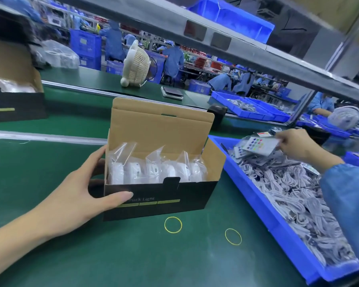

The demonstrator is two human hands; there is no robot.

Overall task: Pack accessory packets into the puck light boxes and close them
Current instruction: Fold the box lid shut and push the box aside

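Currently left hand (75, 189) is gripping the open black cardboard puck light box (162, 183) at centre, thumb across its front. Right hand (294, 145) at 2 o'clock is pinching a clear-bagged white remote packet (260, 145) over the blue plastic bin (263, 206).

One head-worn wide-angle view only, so nothing is shared with a second view. The scene is seen from above the near edge of the green worktop (91, 255), facing forward and down, tilted so the shelf (247, 50) overhead runs diagonally. Straight lines are bent near the edges. The box (160, 199) is framed close, near centre; the bin (263, 206) is cut off at right. Other workstations are seen far behind.
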